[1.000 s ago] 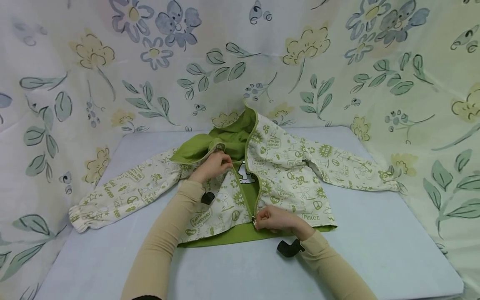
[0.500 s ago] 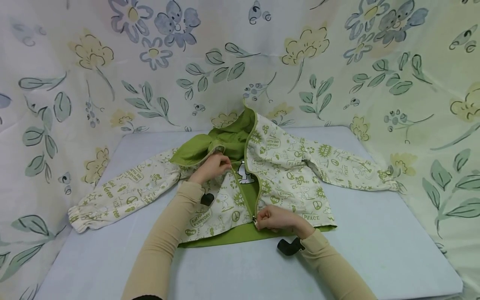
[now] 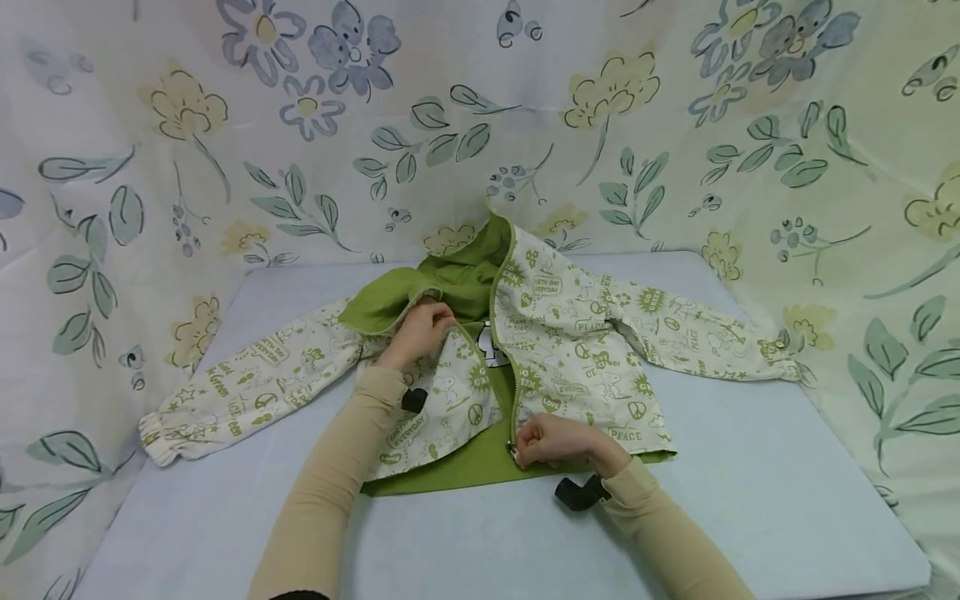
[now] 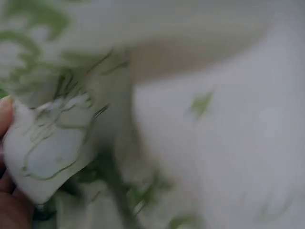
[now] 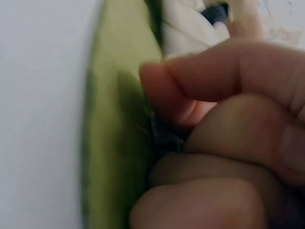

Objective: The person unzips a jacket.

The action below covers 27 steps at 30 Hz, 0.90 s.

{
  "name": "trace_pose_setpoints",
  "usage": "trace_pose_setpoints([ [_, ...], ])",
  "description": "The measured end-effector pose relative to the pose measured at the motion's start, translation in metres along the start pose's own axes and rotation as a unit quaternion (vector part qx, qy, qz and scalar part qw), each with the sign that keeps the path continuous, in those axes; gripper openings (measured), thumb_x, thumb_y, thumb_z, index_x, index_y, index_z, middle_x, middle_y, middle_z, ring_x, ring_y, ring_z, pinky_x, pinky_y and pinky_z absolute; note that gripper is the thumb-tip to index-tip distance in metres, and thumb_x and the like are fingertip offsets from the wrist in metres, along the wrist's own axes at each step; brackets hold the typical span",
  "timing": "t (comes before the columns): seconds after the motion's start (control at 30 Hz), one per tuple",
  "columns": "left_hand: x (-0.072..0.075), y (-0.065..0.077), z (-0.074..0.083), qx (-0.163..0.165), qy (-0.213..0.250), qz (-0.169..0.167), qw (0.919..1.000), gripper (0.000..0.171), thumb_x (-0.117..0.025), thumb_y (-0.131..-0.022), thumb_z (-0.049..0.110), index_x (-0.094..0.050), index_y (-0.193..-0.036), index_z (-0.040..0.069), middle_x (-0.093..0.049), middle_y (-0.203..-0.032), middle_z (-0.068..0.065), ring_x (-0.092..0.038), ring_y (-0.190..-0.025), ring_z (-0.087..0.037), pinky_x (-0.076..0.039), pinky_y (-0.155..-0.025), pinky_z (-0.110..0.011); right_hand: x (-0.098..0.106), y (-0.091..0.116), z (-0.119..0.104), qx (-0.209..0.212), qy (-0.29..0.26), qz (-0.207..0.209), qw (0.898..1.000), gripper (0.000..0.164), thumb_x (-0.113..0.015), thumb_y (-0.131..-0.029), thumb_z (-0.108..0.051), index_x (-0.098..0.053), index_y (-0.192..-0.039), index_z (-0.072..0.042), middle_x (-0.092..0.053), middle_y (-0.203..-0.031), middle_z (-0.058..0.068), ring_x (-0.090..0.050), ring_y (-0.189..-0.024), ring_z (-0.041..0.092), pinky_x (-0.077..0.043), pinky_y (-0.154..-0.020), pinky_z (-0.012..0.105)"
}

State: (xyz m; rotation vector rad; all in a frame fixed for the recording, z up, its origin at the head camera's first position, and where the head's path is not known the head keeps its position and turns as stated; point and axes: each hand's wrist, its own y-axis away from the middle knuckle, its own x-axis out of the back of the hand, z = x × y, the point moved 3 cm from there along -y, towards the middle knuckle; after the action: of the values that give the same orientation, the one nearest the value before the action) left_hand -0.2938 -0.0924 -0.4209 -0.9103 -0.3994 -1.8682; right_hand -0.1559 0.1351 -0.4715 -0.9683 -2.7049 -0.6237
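A white hooded zip jacket with green print and a green lining [image 3: 577,350] lies spread on the table, its front parted. My left hand [image 3: 418,329] grips the left front panel near the collar, beside the folded-back hood [image 3: 461,279]. In the left wrist view, fingers [image 4: 5,117] show at the edge of the printed cloth [image 4: 52,152]. My right hand [image 3: 557,440] pinches the bottom of the right front edge, beside the zipper slider [image 3: 513,450]. The right wrist view shows thumb and forefinger together and the other fingers curled, next to the green lining [image 5: 112,124].
The jacket's sleeves [image 3: 255,379] stretch out to both sides on the pale table [image 3: 772,483]. A floral curtain [image 3: 450,108] hangs behind the table and along both sides. Dark wrist cameras [image 3: 579,495] sit at each sleeve cuff.
The left front panel has come away from the zipper bottom, and a wider strip of green lining shows between the panels. My left hand has shifted slightly left and up; the right stays nearly still.
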Motion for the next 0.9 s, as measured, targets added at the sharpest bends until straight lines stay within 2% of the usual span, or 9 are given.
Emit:
trace_pose_setpoints([
  [0.1,0.0050,-0.0024,0.0036,-0.007,-0.020,0.000,0.9998,0.017,-0.052,-0.097,0.016,-0.064,-0.100,0.005,-0.054,-0.095,-0.008,-0.049,-0.074,-0.021,-0.043,-0.065,-0.035,0.0022,0.0040,0.0020,0.005,-0.009,-0.012,1.000,0.029,-0.061,-0.087,-0.008,-0.050,-0.060,-0.007,-0.041,-0.053,-0.005,-0.029,-0.040,0.006,-0.027,-0.038,0.020],
  [0.23,0.0065,-0.0059,0.0102,-0.009,-0.039,-0.027,0.9988,0.016,-0.053,-0.096,0.016,-0.065,-0.099,0.006,-0.052,-0.097,-0.008,-0.048,-0.079,-0.021,-0.042,-0.070,-0.035,0.0063,0.0059,0.0032,-0.006,-0.003,0.002,1.000,0.031,-0.062,-0.087,-0.013,-0.050,-0.059,-0.009,-0.040,-0.052,-0.006,-0.029,-0.040,0.005,-0.026,-0.038,0.019],
  [0.47,0.0069,-0.0019,0.0057,-0.002,-0.021,-0.028,0.9994,0.015,-0.056,-0.095,0.016,-0.066,-0.100,0.007,-0.053,-0.097,-0.007,-0.050,-0.080,-0.020,-0.044,-0.068,-0.034,0.0040,0.0069,-0.0006,-0.024,0.029,0.019,0.999,0.029,-0.065,-0.086,-0.017,-0.058,-0.061,-0.004,-0.041,-0.051,-0.006,-0.028,-0.039,0.005,-0.026,-0.036,0.019],
  [0.7,0.0061,-0.0023,0.0036,-0.001,-0.021,-0.023,0.9995,0.015,-0.056,-0.095,0.018,-0.066,-0.100,0.008,-0.053,-0.096,-0.007,-0.050,-0.079,-0.020,-0.045,-0.068,-0.034,0.0040,0.0087,-0.0020,-0.054,0.052,0.056,0.996,0.028,-0.068,-0.083,-0.021,-0.059,-0.059,-0.010,-0.040,-0.048,-0.008,-0.028,-0.037,0.005,-0.025,-0.035,0.019],
  [0.9,0.0038,0.0001,0.0038,0.006,-0.026,-0.028,0.9993,0.016,-0.057,-0.094,0.018,-0.066,-0.100,0.007,-0.054,-0.097,-0.007,-0.052,-0.082,-0.019,-0.046,-0.070,-0.033,0.0033,0.0093,-0.0022,-0.054,0.102,0.067,0.991,0.031,-0.068,-0.083,-0.025,-0.056,-0.058,-0.012,-0.039,-0.048,-0.009,-0.031,-0.037,0.006,-0.026,-0.036,0.020],
])
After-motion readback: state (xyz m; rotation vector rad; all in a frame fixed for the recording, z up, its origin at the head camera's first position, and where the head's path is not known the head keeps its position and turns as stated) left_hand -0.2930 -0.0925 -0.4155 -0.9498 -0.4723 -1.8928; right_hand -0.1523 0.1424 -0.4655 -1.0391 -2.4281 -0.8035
